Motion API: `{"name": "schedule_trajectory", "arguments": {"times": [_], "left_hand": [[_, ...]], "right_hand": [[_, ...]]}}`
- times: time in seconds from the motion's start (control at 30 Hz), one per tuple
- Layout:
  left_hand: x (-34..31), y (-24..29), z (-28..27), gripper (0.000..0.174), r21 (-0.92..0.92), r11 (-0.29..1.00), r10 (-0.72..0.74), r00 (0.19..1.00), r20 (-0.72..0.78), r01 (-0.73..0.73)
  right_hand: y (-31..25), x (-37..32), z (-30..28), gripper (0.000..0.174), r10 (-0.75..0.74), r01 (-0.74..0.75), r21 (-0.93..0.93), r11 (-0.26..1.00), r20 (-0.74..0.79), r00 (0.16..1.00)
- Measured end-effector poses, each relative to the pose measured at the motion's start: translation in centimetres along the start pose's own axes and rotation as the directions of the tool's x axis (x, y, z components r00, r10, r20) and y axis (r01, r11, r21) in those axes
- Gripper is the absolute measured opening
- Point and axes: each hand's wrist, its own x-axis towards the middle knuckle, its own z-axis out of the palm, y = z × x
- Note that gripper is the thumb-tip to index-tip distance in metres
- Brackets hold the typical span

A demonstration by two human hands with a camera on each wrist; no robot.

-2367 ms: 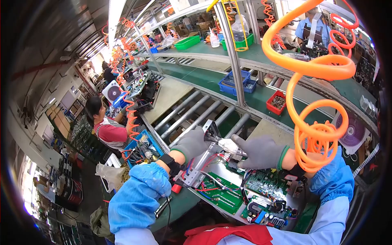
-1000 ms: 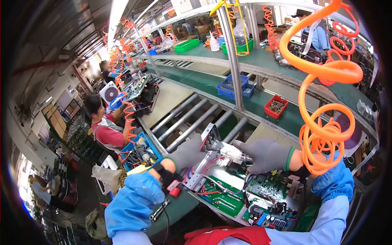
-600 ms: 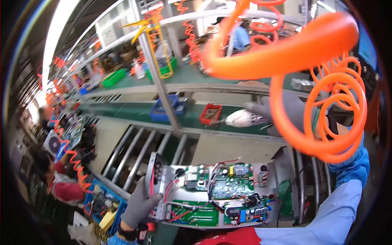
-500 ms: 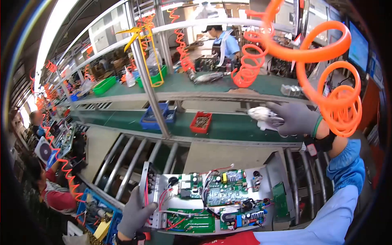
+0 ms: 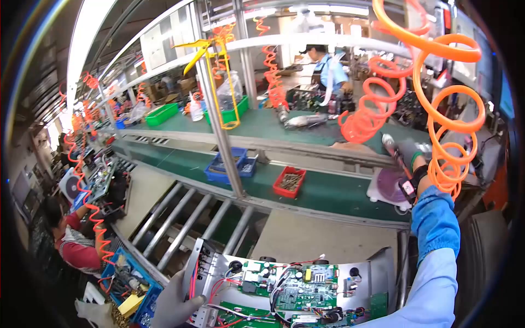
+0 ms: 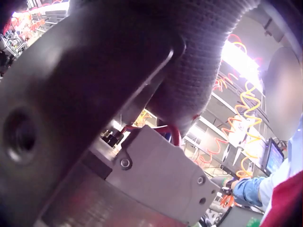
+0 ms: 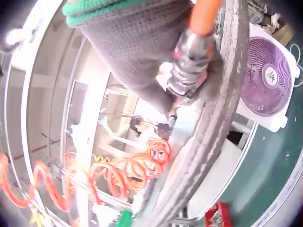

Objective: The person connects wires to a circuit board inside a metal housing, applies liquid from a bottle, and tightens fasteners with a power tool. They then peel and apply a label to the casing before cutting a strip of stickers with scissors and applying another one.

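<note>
My gloved left hand [image 5: 174,302] grips the left end of a metal chassis [image 5: 210,265], thumb over its edge. Inside the chassis lie green circuit boards [image 5: 306,287] with red, white and black wires. The left wrist view shows the grey glove [image 6: 199,61] close behind a dark metal plate [image 6: 80,90] and a pale bracket [image 6: 156,175]. At the right, my gloved right hand [image 5: 410,151] holds an air screwdriver [image 5: 389,143] at the upper green shelf's edge. In the right wrist view, the fingers curl round its metal end [image 7: 188,61], where an orange hose [image 7: 204,16] joins.
Orange coiled hoses [image 5: 448,109] hang around my right arm. A purple fan [image 5: 391,185], a red bin of screws [image 5: 289,181] and blue bins [image 5: 229,164] stand on the lower green shelf. Steel rollers [image 5: 188,224] lie behind the chassis. Another person [image 5: 79,249] works at the left.
My right hand has carried the air screwdriver away from the chassis, up and right to the shelf. My left hand stays at the chassis's left end, which now lies flat. The head view has swung right.
</note>
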Motion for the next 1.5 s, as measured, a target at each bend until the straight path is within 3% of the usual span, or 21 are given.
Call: {"name": "schedule_trajectory", "arguments": {"times": [0.03, 0.13, 0.23, 0.27, 0.33, 0.43, 0.47, 0.5, 0.57, 0.63, 0.7, 0.77, 0.87, 0.9, 0.97, 1.07, 1.17, 1.2, 1.33, 1.37, 1.5], "left_hand": [[-0.1, 0.5, 0.0, 0.061, 0.025, 0.999, -0.032, 0.999, -0.026, 0.033], [0.1, 1.5, 0.3, 0.082, 0.096, 0.993, -0.06, 0.996, -0.067, 0.067], [0.2, -0.8, 0.4, 0.083, 0.071, 0.996, -0.043, 0.996, -0.073, 0.048], [0.1, -0.1, 0.3, 0.08, 0.106, 0.994, 0.002, 0.997, -0.083, 0.006], [0.2, -0.1, 0.3, 0.079, 0.074, 0.997, 0.029, 0.996, -0.086, -0.022], [-0.4, 0.5, -0.1, 0.067, 0.001, 0.999, 0.042, 0.994, -0.099, -0.042], [-0.4, -0.2, 0.1, 0.063, -0.079, 0.995, 0.056, 0.993, -0.106, -0.064], [-0.3, -1.0, 0.4, 0.06, -0.162, 0.983, 0.073, 0.991, -0.109, -0.09], [-0.8, -3.1, 0.4, 0.043, -0.429, 0.898, 0.025, 0.985, -0.172, -0.098], [-1.4, -3.8, 0.6, 0.037, -0.633, 0.764, -0.096, 0.949, -0.302, -0.124], [-2.7, -8.5, 1.2, 0.034, -0.544, 0.827, -0.135, 0.889, -0.437, -0.142], [-5.5, -14.6, 1.3, 0.027, -0.411, 0.91, -0.231, 0.882, -0.409, 0.048], [-11.5, -26.6, 2.7, 0.023, -0.029, 0.984, -0.159, 0.779, -0.606, 0.177], [-13.7, -28.8, 2.8, 0.022, -0.187, 0.928, -0.37, 0.744, -0.556, 0.321], [-17.1, -32.8, 4.5, 0.024, -0.171, 0.83, -0.533, 0.665, -0.522, 0.531], [-18.7, -34.6, 6.7, 0.032, 0.14, 0.82, -0.465, 0.789, -0.4, 0.555], [-16.7, -33.2, 8.0, 0.04, 0.179, 0.867, -0.373, 0.844, -0.385, 0.465], [-15.5, -33.4, 8.6, 0.042, 0.256, 0.835, -0.389, 0.852, -0.352, 0.487], [-10.5, -32.9, 10.4, 0.046, 0.298, 0.787, -0.474, 0.838, -0.269, 0.541], [-9.7, -33.6, 11.3, 0.051, 0.328, 0.769, -0.469, 0.833, -0.295, 0.549], [-7.9, -32.1, 11.2, 0.057, 0.333, 0.754, -0.596, 0.803, -0.015, 0.566]], "right_hand": [[3.5, 3.2, 1.3, 0.022, -0.329, 0.296, -0.41, 0.863, -0.011, 0.944], [-4.1, -0.2, 1.8, 0.032, -0.289, 0.247, -0.183, 0.952, -0.256, 0.922], [-11.0, -4.2, 2.0, 0.042, -0.402, 0.43, 0.098, 0.897, -0.221, 0.889], [-13.1, -6.1, 1.6, 0.043, -0.328, 0.32, 0.232, 0.919, 0.0, 0.945], [-17.4, -9.9, 0.5, 0.046, -0.204, 0.013, 0.39, 0.921, 0.454, 0.867], [-20.8, -12.9, 0.4, 0.046, -0.232, 0.145, 0.182, 0.973, 0.701, 0.675], [-23.5, -14.4, -0.2, 0.046, -0.268, 0.324, 0.062, 0.944, 0.716, 0.644], [-27.3, -16.9, -1.7, 0.047, -0.242, 0.301, 0.046, 0.953, 0.714, 0.657], [-29.4, -18.2, -1.3, 0.048, -0.541, 0.562, 0.17, 0.81, 0.587, 0.602], [-35.7, -22.4, -3.2, 0.048, -0.663, 0.662, 0.22, 0.717, 0.51, 0.548], [-39.8, -26.2, -3.4, 0.046, -0.732, 0.723, 0.22, 0.655, 0.422, 0.535], [-43.4, -31.7, -3.5, 0.043, -0.8, 0.688, 0.408, 0.6, 0.316, 0.511], [-45.8, -38.7, -1.3, 0.034, -0.94, 0.772, 0.536, 0.341, 0.208, 0.271], [-46.1, -40.5, -0.5, 0.033, -0.942, 0.746, 0.581, 0.324, 0.272, 0.198], [-46.7, -43.7, 1.0, 0.032, -0.889, 0.686, 0.626, 0.371, 0.453, 0.067], [-46.3, -45.7, 4.7, 0.03, -0.861, 0.596, 0.673, 0.438, 0.504, 0.065], [-46.0, -45.9, 7.0, 0.032, -0.858, 0.5, 0.705, 0.502, 0.478, 0.188], [-46.1, -46.0, 7.1, 0.034, -0.835, 0.426, 0.72, 0.548, 0.496, 0.237], [-45.3, -45.8, 6.9, 0.032, -0.901, 0.593, 0.689, 0.418, 0.4, 0.17], [-45.4, -46.1, 6.1, 0.031, -0.854, 0.584, 0.642, 0.497, 0.482, 0.196], [-43.1, -45.3, 6.6, 0.034, -0.855, 0.611, 0.629, 0.48, 0.491, 0.166]]}}
